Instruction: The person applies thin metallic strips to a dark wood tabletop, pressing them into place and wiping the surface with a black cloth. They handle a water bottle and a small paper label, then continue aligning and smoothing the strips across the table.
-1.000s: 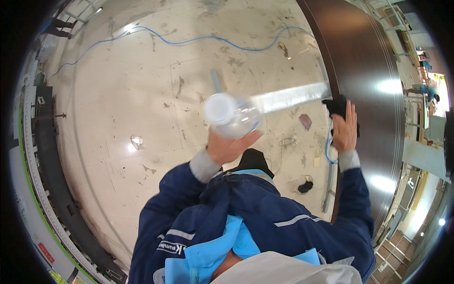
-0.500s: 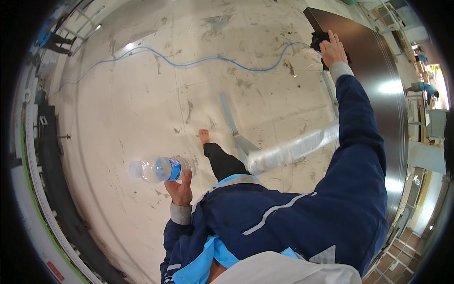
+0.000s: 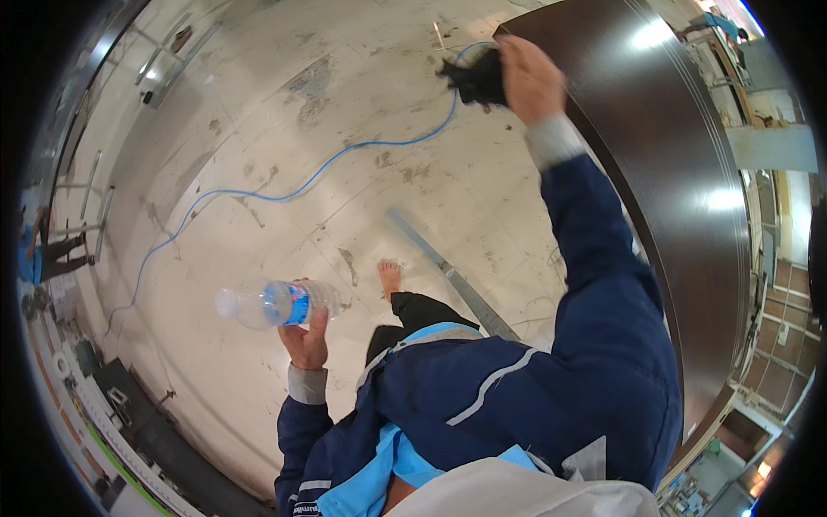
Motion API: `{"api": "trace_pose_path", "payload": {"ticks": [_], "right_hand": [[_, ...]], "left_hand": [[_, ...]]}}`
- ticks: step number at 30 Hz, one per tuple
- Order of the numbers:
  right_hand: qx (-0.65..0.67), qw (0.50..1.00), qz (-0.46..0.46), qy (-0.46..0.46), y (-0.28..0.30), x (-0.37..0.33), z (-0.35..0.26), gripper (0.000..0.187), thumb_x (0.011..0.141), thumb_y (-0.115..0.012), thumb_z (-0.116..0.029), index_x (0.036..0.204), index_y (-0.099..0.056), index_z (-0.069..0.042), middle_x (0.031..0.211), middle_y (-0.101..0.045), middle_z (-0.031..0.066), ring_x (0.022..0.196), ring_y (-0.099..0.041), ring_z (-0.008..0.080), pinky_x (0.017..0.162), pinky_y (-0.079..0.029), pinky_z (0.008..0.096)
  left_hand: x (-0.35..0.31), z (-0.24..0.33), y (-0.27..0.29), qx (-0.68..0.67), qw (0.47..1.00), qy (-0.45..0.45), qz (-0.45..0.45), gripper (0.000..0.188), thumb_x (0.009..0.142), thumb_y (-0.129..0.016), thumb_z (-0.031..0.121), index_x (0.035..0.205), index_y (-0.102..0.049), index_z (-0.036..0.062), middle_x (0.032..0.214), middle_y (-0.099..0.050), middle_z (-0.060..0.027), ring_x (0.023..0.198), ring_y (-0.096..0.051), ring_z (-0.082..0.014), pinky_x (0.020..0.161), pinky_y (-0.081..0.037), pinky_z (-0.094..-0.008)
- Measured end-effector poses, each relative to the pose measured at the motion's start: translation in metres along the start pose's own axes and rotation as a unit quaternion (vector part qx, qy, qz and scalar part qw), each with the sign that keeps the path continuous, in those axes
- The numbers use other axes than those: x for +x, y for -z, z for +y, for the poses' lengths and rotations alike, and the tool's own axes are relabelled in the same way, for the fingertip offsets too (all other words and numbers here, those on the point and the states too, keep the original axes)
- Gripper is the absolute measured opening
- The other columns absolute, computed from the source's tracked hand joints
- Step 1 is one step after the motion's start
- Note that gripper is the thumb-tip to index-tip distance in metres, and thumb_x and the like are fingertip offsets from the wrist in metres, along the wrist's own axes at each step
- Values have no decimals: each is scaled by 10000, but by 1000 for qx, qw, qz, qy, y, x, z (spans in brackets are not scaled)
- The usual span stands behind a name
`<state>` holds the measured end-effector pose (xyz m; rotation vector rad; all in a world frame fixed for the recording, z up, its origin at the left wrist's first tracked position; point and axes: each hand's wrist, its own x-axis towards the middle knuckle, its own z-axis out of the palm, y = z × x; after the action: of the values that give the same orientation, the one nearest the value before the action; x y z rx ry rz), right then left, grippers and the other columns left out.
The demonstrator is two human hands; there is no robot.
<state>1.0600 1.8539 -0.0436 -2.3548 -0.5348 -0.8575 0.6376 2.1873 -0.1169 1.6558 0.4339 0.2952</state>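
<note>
My left hand (image 3: 306,340) is wrapped round a clear plastic bottle (image 3: 258,305) with a blue label, which lies on its side in the grip, neck toward the left. Out ahead, my right hand (image 3: 531,79) grips a black cloth (image 3: 479,79) that hangs off its left side. This hand is beside the far left corner of a dark brown glossy panel (image 3: 663,146); whether the cloth touches the panel I cannot tell.
A blue hose (image 3: 297,191) winds across the stained pale floor. Near my bare foot (image 3: 389,276) lies a grey metal bar (image 3: 448,271). Another person (image 3: 52,256) stands at the far left. Dark equipment (image 3: 146,418) lines the left side.
My right hand has moved left with the black cloth, from over the panel to beside its corner. My view has turned. The roll of clear film is out of sight; the bottle stays held.
</note>
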Motion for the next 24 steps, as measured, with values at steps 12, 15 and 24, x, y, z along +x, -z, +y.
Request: {"api": "trace_pose_path", "payload": {"ticks": [12,15,24], "right_hand": [[-322,907,-16,-271,56,-12,70,562,904,-696,-627,1102,-750,-103,1131,-721,153,1103,-670,363,936,-532,490],[-292,920,-37,-257,4,15,55,644,830,-721,-720,1049,-759,-116,1064,-697,104,1066,-647,322,913,-498,486],[-126,830,-130,-527,71,37,31,330,859,-826,-363,887,-742,-45,790,-666,65,737,-610,190,696,-492,351]], "left_hand": [[236,11,-48,-19,990,-58,-126,529,996,-714,132,1453,-523,-52,1406,-613,-147,1268,-582,-223,1112,-432,-374],[308,21,-83,-52,978,-60,-194,539,971,-758,170,1420,-550,-44,1380,-630,-138,1246,-591,-227,1109,-429,-372],[511,94,-196,78,911,-191,-358,573,909,-842,259,1355,-610,-18,1307,-669,-135,1209,-619,-246,1082,-457,-405]]}}
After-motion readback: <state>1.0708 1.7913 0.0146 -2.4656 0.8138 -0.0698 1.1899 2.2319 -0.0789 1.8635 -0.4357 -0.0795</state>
